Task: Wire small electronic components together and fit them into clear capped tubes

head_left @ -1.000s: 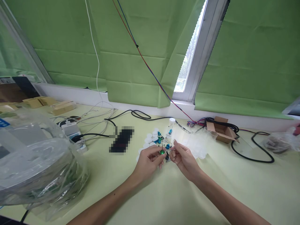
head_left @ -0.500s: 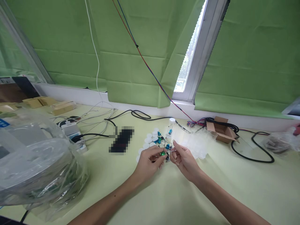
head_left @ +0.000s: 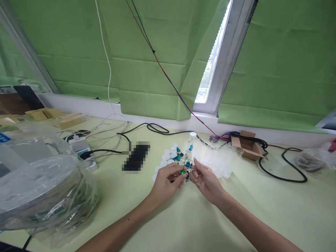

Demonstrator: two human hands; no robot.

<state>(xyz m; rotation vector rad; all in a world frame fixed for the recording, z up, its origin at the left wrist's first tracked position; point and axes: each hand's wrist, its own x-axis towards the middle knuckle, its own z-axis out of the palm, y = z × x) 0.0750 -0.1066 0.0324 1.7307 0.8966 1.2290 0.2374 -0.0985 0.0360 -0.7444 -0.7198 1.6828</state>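
Note:
Pinched between the fingertips of my left hand (head_left: pixel 169 177) is a small green part (head_left: pixel 182 172) with thin metal wires. My right hand (head_left: pixel 206 176) is closed, thumb against forefinger, on a thin silvery wire (head_left: pixel 192 170) that reaches toward the green part. Whether the two are joined I cannot tell. Just beyond my fingers lie several small blue parts with wire legs (head_left: pixel 188 163), partly hidden by the hands. White round caps (head_left: pixel 164 163) are spread to their left. A clear vial with a white cap (head_left: pixel 192 134) has a blue part inside.
Clear plastic vials (head_left: pixel 223 161) lie in a group right of my hands. An opened cardboard box (head_left: pixel 249 148) and black cable (head_left: pixel 283 181) are farther right. A blurred dark rectangle (head_left: pixel 136 158) lies left, near a power strip (head_left: pixel 89 162). A bagged reel (head_left: pixel 39 182) fills the near left.
Both hands stay almost in place. The right fingertips and the thin wire have shifted very slightly; each hand keeps its pinch.

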